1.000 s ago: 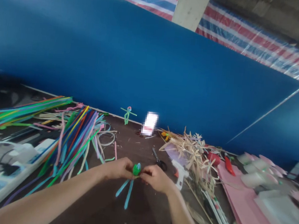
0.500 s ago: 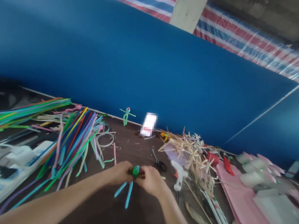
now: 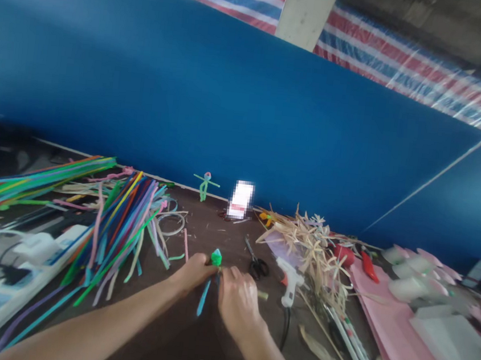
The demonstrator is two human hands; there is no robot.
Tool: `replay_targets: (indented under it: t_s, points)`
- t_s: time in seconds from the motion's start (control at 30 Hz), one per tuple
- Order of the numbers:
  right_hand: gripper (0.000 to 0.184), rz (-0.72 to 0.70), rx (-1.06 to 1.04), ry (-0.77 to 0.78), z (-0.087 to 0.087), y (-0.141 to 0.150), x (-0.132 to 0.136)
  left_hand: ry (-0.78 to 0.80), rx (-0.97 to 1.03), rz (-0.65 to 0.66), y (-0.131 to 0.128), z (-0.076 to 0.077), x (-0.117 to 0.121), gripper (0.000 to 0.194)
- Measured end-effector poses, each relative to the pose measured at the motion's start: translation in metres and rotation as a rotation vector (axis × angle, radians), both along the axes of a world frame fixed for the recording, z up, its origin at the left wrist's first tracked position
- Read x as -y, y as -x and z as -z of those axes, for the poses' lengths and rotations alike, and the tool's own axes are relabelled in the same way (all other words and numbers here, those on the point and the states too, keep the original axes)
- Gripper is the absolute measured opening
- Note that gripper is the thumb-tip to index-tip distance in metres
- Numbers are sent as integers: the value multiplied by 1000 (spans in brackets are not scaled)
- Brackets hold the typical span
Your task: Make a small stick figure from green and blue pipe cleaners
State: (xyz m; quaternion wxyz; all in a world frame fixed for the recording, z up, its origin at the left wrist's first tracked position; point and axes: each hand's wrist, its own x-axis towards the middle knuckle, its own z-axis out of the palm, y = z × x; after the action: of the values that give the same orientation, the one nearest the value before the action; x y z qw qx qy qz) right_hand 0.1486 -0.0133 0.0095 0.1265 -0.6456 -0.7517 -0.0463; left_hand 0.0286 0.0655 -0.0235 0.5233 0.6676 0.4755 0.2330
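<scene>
Between both hands (image 3: pixel 234 302) sits what seems a pipe-cleaner figure (image 3: pixel 215 259).

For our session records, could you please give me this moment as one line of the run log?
left hand: holds green pipe-cleaner piece | right hand: close beside it | nearby: black-handled scissors, hot glue gun

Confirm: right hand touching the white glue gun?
Apart. The head view shows the right hand clear of the white glue gun, with dark tabletop between them.
</scene>
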Motion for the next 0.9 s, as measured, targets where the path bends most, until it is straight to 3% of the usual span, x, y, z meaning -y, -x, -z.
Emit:
replay_targets:
  t_s: [0.13,0.33,0.57,0.77,0.9]
  points:
    - [32,-33,-185,10,6,-4,4,171,139,-79,2,-2,3,22]
    - [27,-120,-689,18,13,-16,-1,368,204,-79,8,-10,5,23]
    - [16,34,-1180,179,32,-14,-11,513,328,26,15,-24,3,19]
    - [14,-16,-1205,159,24,-17,-14,535,328,55,19,-26,0,18]
    - [18,-42,-1245,202,29,-18,-16,497,319,23,17,-26,1,21]
